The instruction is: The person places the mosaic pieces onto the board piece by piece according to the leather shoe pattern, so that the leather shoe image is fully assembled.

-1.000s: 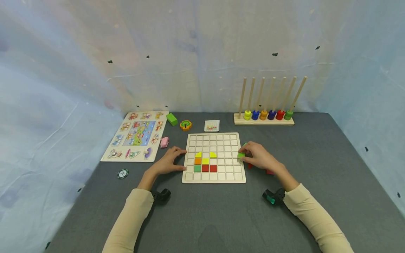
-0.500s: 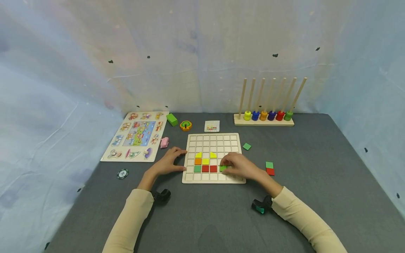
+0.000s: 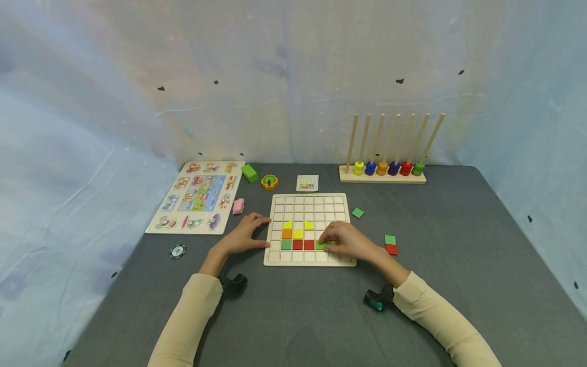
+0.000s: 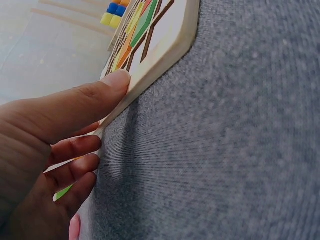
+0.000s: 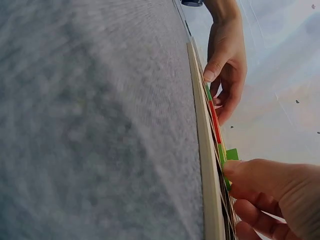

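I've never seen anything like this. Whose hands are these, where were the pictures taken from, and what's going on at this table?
There's no robot here: a person works with bare hands. The wide picture comes from a camera worn on the head; the tilted close-ups come from one on each wrist.

The left hand rests against the edge of a gridded board. The right hand holds a light green tile at the board, next to a red tile.

Around it on the grey surface are a picture puzzle, a small card and a peg stand with coloured rings.
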`<state>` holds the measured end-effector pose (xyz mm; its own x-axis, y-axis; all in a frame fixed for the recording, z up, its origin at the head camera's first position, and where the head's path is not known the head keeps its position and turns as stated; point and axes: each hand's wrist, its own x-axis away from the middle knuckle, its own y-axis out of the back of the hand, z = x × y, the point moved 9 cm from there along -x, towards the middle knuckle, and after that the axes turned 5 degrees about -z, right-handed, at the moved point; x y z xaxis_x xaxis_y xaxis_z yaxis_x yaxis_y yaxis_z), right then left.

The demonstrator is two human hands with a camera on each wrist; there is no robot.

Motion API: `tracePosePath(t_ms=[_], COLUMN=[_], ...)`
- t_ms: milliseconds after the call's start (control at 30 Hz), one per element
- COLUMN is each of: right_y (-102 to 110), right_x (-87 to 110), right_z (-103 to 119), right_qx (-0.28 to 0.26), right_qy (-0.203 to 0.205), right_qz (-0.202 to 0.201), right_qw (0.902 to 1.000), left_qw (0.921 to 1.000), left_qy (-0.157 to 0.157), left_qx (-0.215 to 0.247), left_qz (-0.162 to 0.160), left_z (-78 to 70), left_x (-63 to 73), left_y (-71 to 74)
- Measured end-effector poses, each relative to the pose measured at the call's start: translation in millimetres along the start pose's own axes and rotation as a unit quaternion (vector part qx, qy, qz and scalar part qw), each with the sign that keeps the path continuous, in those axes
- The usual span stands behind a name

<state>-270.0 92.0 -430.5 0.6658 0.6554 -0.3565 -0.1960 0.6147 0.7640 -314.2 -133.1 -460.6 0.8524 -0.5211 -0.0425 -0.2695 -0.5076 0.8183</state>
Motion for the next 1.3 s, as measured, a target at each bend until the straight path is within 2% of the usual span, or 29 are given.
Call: tracePosePath(t_ms=[67, 233, 433, 733, 1067, 1300], right_y=[1.7, 16.3, 41.5, 64.9, 74.0, 72.3], right_x=[0.0, 2.0, 9.5, 20.5, 27.0, 28.2], right_z=[0.3, -7.2, -28.4, -57.2, -82.6, -98.0], right_qx=[0.004, 0.009, 0.025, 0.037, 0.069, 0.091], right_qy=[0.003, -0.024, -0.064, -0.115, -0.187, -0.226], right_qz=[-0.005, -0.034, -0.077, -0.101, -0.114, -0.101], right_qw=[1.0, 0.9991, 0.9947, 0.9875, 0.9733, 0.9647], left_qw=[1.0, 1.0, 1.0, 0.9999, 0.9999, 0.9999], left_qy=[0.0, 0.001, 0.003, -0.002, 0.001, 0.007], left_qx=[0.001, -0.002, -0.004, -0.012, -0.015, -0.011], left_qz=[0.0, 0.003, 0.001, -0.001, 0.001, 0.002], left_z=[0.4, 2.2, -0.2, -4.3, -2.8, -2.7], left_x=[-0.3, -1.1, -0.9, -0.6, -1.6, -0.3], left_y=[-0.3, -1.9, -0.2, 2.9, 1.5, 1.6])
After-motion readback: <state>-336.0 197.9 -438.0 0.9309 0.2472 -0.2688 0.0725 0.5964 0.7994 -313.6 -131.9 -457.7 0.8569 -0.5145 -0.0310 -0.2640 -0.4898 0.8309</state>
